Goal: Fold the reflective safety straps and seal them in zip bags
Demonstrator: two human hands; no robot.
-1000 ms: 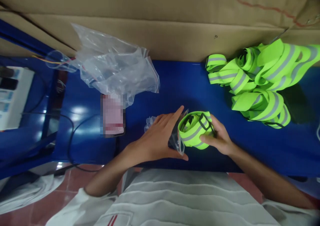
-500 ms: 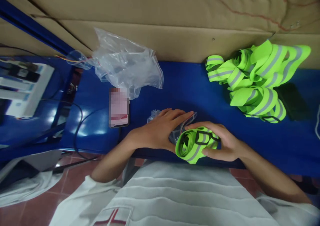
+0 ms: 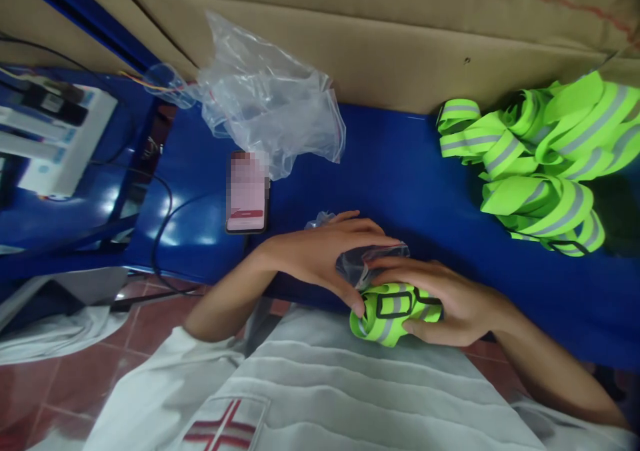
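My right hand [image 3: 457,311] grips a rolled-up neon yellow-green reflective strap [image 3: 387,328] with a grey stripe and a black buckle, close to the table's front edge. To its left, my left hand [image 3: 320,254] curves round a small clear plastic bag [image 3: 353,264]. Its fingers lie along the bag's far edge, and the thumb reaches down to the left end of the rolled strap. The bag's mouth sits against the roll and the right fingertips. Part of the bag is hidden beneath my left hand.
A pile of neon reflective straps [image 3: 545,144] lies at the right of the blue table [image 3: 390,178]. Clear zip bags [image 3: 280,114] are heaped at the back left, beside a phone [image 3: 247,198]. A white power strip [image 3: 75,151] and black cable [image 3: 157,251] are further left. Cardboard [image 3: 375,58] stands behind.
The rolled strap and my right hand have come slightly nearer my body. My left thumb has moved onto the roll's end, and the bag's edge shows more between my hands. The view has shifted.
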